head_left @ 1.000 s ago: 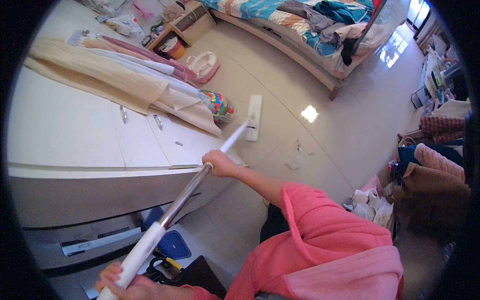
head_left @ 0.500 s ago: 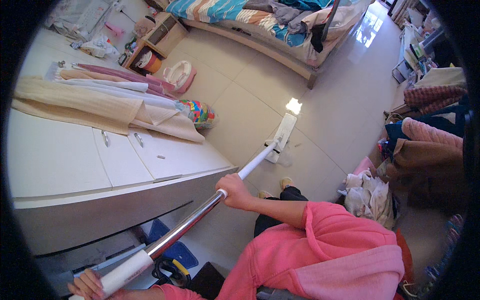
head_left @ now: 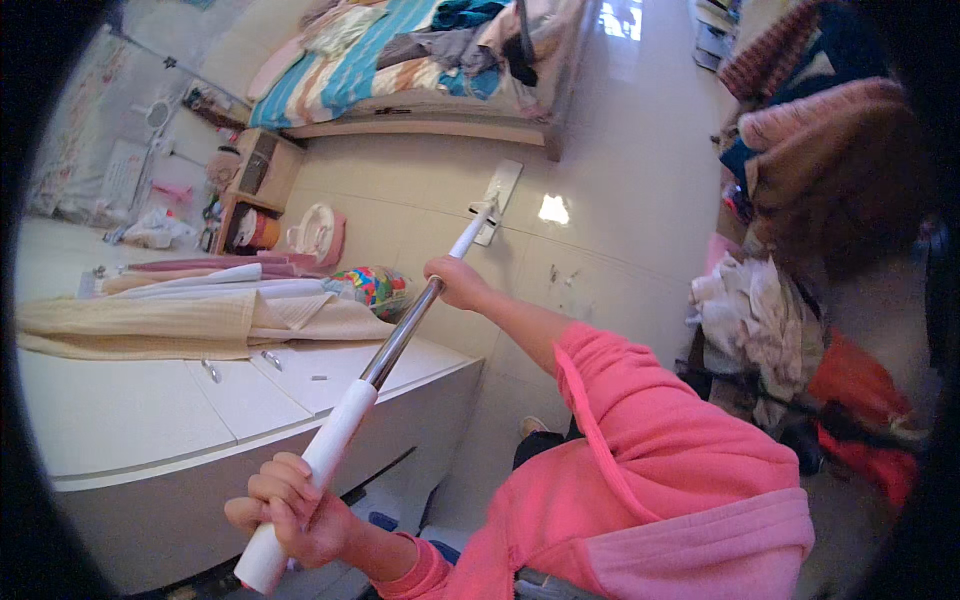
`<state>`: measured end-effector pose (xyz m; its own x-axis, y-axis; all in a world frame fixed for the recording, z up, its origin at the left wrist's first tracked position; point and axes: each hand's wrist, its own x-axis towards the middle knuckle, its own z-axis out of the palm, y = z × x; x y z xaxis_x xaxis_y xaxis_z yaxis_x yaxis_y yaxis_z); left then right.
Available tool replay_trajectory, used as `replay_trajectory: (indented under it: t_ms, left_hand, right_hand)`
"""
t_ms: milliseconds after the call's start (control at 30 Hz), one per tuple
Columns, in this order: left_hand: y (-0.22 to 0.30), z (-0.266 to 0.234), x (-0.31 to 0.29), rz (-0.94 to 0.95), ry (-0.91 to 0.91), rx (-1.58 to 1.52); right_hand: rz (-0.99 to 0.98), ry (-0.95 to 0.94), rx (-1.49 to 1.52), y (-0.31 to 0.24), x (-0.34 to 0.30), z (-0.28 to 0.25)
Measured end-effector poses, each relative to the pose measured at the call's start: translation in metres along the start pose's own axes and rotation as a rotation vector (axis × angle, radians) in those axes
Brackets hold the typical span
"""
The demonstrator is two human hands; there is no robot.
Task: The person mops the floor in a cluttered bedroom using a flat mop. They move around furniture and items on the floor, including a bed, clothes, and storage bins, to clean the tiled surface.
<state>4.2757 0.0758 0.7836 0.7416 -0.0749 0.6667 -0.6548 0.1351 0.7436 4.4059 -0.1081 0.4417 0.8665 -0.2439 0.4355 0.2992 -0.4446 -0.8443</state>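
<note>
A flat mop [head_left: 405, 335] with a white and silver pole slants from lower left up to the floor. My left hand [head_left: 300, 510] is wrapped round its white grip near the top end. Farther down the pole, my right hand [head_left: 458, 283] is closed round it where the silver tube meets the white lower section. The flat white mop head [head_left: 506, 180] lies on the tiled floor, just short of the bed. Small wet-looking marks show on the tiles right of the pole.
A bed [head_left: 420, 110] with striped bedding stands ahead. Left are a white cabinet [head_left: 130, 405] draped with cloths [head_left: 140, 322], a colourful bag [head_left: 372, 288], a pink and white potty-like seat [head_left: 318, 235] and a wooden nightstand [head_left: 268, 165]. Piled clothes [head_left: 750, 310] lie on the right.
The mop head has slid forward and toward the bed. Both hands have moved up with the pole, still gripping it, and my view has shifted.
</note>
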Motion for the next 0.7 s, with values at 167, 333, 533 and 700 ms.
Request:
replay_trajectory:
  t_ms: [167, 333, 533, 700]
  left_hand:
    - [0.035, -0.067, 0.001, 0.023, -0.29, -0.145]
    - [0.07, -0.143, 0.005, 0.023, -0.391, -0.295]
    - [0.113, -0.227, 0.045, -0.021, -0.501, -0.488]
    - [0.14, -0.264, 0.07, -0.078, -0.608, -0.604]
  right_hand:
    - [0.072, 0.227, -0.038, -0.057, -0.06, 0.027]
    - [0.134, 0.406, -0.128, -0.124, -0.137, 0.053]
    - [0.192, 0.422, -0.173, -0.208, -0.207, 0.077]
    - [0.153, 0.37, -0.156, -0.262, -0.255, 0.089]
